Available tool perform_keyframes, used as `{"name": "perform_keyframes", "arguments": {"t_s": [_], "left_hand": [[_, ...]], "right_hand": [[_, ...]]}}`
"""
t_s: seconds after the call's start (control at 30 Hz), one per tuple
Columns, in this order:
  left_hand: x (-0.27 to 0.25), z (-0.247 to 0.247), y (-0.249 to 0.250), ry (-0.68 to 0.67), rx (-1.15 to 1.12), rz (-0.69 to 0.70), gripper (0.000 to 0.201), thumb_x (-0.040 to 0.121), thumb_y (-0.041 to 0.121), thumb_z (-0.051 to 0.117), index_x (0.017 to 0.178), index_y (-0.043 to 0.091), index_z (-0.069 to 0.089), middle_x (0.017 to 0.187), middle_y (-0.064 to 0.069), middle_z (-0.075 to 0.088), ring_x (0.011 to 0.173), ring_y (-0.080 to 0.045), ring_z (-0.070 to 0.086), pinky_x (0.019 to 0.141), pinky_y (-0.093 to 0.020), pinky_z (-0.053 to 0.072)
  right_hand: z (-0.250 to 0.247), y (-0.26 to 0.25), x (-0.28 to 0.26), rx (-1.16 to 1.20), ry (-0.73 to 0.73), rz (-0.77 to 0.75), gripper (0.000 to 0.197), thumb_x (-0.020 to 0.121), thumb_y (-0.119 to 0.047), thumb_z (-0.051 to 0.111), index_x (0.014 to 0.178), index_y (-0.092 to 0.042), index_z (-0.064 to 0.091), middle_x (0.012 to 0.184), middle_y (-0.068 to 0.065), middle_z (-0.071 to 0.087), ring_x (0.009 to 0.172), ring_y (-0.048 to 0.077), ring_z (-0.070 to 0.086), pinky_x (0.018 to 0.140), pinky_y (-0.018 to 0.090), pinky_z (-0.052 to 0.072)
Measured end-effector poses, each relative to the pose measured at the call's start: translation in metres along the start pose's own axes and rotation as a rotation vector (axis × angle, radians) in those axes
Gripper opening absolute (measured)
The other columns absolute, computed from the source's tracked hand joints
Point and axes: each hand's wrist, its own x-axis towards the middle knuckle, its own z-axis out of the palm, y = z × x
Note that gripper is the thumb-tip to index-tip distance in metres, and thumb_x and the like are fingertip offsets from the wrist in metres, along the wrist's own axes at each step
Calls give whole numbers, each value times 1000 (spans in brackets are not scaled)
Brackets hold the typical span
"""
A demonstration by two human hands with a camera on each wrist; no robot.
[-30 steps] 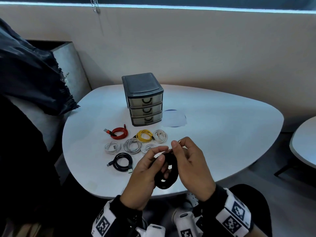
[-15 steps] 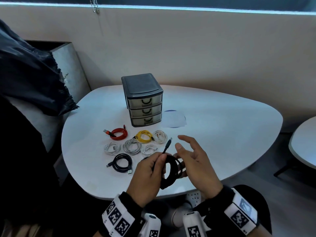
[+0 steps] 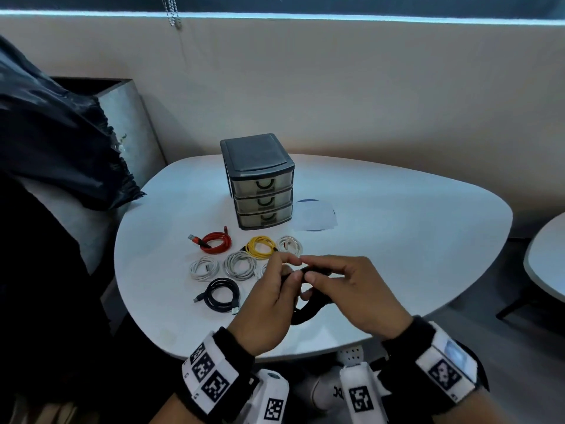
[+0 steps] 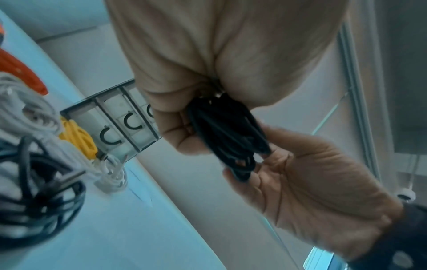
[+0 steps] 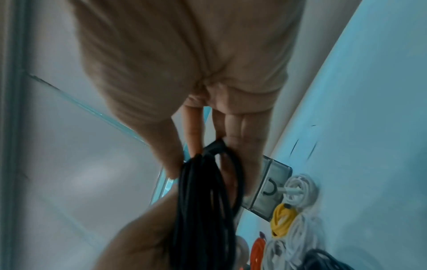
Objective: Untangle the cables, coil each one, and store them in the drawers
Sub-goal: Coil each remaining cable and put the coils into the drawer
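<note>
Both hands hold a coiled black cable (image 3: 312, 304) above the table's near edge. My left hand (image 3: 290, 270) grips the coil's left side, and my right hand (image 3: 308, 269) pinches its top between thumb and fingers. The wrist views show the black cable (image 4: 221, 131) squeezed into a narrow bundle (image 5: 203, 201). The grey three-drawer unit (image 3: 258, 182) stands behind, all drawers closed. In front of it lie coiled cables: red (image 3: 215, 241), yellow (image 3: 260, 246), white (image 3: 289, 244), two more pale ones (image 3: 204, 267) (image 3: 240, 264) and a black one (image 3: 222, 295).
The white rounded table (image 3: 397, 240) carries a white sheet (image 3: 315, 220) to the right of the drawers. A dark cloth (image 3: 61, 142) hangs at the left over a grey seat back (image 3: 128, 123). A second table's edge (image 3: 547, 255) shows at the right.
The cable's plug end stuck up between my hands and my right hand was open. Now the right hand pinches the coil, the plug end is hidden, and both hands sit higher.
</note>
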Motion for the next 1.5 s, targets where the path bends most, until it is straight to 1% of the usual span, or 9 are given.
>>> {"name": "perform_keyframes", "arguments": {"t_s": [0.17, 0.37, 0.47, 0.57, 0.63, 0.73, 0.8, 1.0, 1.5], "left_hand": [[30, -9, 5, 17, -31, -20, 7, 105, 23, 41, 107, 20, 47, 70, 12, 57, 61, -4, 49, 61, -20, 43], [107, -44, 17, 227, -156, -230, 29, 105, 39, 36, 105, 22, 59, 87, -2, 64, 73, -15, 62, 62, -32, 50], [147, -65, 0, 238, 217, -284, 29, 103, 38, 38, 110, 18, 58, 100, -11, 68, 90, -27, 65, 81, -39, 53], [165, -70, -15, 65, 694, -367, 51, 99, 39, 36, 149, 29, 29, 127, -11, 62, 111, -32, 60, 94, -39, 48], [168, -66, -20, 87, 859, -342, 59, 97, 32, 38, 151, 29, 16, 108, -9, 64, 90, -29, 60, 78, -35, 47], [164, -59, -25, 228, 878, -232, 34, 95, 26, 40, 127, 20, 35, 89, -3, 63, 73, -28, 57, 69, -34, 47], [162, -58, -30, 217, 900, -236, 27, 94, 27, 38, 120, 19, 39, 86, -3, 64, 72, -28, 57, 66, -33, 45], [163, -56, -47, 107, 1028, -299, 67, 92, 29, 39, 154, 25, 13, 96, -6, 67, 84, -28, 63, 74, -33, 51], [179, -53, -50, 124, 997, -358, 68, 87, 28, 45, 147, 26, 14, 89, -4, 65, 76, -27, 60, 67, -32, 46]], "right_hand": [[-7, -19, 23, -211, -32, -8, 33, 84, -7, 72, 102, -34, 76, 82, -9, 75, 65, 9, 69, 69, 30, 60], [-25, -52, 82, -170, 153, 9, 19, 89, -4, 67, 102, -14, 76, 84, 11, 73, 78, 29, 72, 67, 37, 63], [-38, -63, 110, -196, 172, 64, 16, 89, -4, 68, 103, -7, 75, 79, 12, 70, 71, 26, 69, 65, 34, 62], [-44, -66, 128, -212, 187, 109, 12, 89, -2, 67, 96, -7, 76, 77, 12, 69, 70, 26, 68, 66, 37, 62], [-44, -67, 135, -206, 206, 106, 13, 88, -2, 67, 88, -12, 75, 78, 12, 70, 69, 25, 69, 65, 36, 62], [-43, -68, 142, -170, 232, 73, 19, 88, -3, 67, 83, -20, 74, 83, 13, 72, 73, 26, 71, 61, 33, 61], [-41, -70, 146, -133, 232, 59, 22, 89, -2, 67, 80, -22, 74, 84, 14, 72, 78, 28, 72, 60, 32, 60], [-30, -77, 159, -94, 211, 48, 25, 89, -3, 67, 76, -23, 74, 84, 17, 72, 80, 30, 71, 61, 31, 60], [-26, -64, 161, -6, 226, 96, 17, 90, -4, 67, 86, -17, 76, 87, 22, 73, 79, 29, 71, 64, 34, 61]]}}
